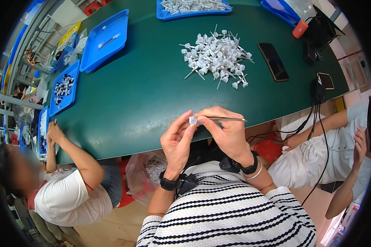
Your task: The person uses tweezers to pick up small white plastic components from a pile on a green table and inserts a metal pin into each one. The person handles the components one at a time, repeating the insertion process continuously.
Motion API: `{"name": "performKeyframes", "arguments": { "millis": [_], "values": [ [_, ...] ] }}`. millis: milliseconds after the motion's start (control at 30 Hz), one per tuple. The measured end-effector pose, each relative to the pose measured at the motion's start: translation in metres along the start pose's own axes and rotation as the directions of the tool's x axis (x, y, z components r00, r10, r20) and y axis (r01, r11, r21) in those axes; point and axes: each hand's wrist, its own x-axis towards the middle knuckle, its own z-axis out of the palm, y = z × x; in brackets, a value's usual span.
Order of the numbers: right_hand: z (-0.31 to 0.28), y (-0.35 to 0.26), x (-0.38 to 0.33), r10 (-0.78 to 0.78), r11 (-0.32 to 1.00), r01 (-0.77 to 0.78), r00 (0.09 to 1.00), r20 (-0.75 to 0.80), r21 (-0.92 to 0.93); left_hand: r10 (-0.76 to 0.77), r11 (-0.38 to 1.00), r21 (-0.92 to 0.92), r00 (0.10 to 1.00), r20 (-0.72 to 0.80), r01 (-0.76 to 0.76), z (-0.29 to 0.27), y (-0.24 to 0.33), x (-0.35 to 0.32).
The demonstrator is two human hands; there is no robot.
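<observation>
Pin-and-cap piece (pixel 212 119), a thin metal pin with a small white plastic cap on one end, was pinched between both hands just above the near table edge: the left hand (pixel 177 142) gripped the cap in its fingertips and the right hand (pixel 228 133) clasped the pin's shaft, whose tip pointed out past the right hand. It looked light and stiff, slippery on the bare metal and likely to bend, so the cap seemed the safer hold. Beyond the hands lay bare green table (pixel 152 94), then a loose heap of like pieces (pixel 216 55) with a dark phone (pixel 273 61) to its right, and blue trays (pixel 105 39) farthest off; nothing stood between.
</observation>
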Motion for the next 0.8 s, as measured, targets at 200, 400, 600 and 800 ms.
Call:
{"name": "performKeyframes", "arguments": {
  "millis": [200,400,600,800],
  "values": [
    [-0.008,-0.007,0.004,-0.015,0.999,0.018,0.998,-0.067,0.049,0.013,0.987,0.158,1.0,0.015,-0.016,-0.001,-0.007,0.001],
    [-0.018,-0.001,-0.001,0.096,0.982,-0.087,0.995,-0.042,0.168,-0.041,0.986,-0.159,0.999,0.036,0.046,0.0,0.002,0.008],
    [-0.017,0.002,-0.006,0.15,0.964,-0.143,0.989,-0.012,0.226,-0.081,0.982,-0.168,0.996,0.047,0.088,0.001,0.003,0.009],
    [-0.014,0.006,-0.005,0.132,0.967,-0.115,0.989,-0.062,0.225,-0.081,0.985,-0.147,0.996,0.046,0.087,-0.002,0.001,0.005]
  ]
}}
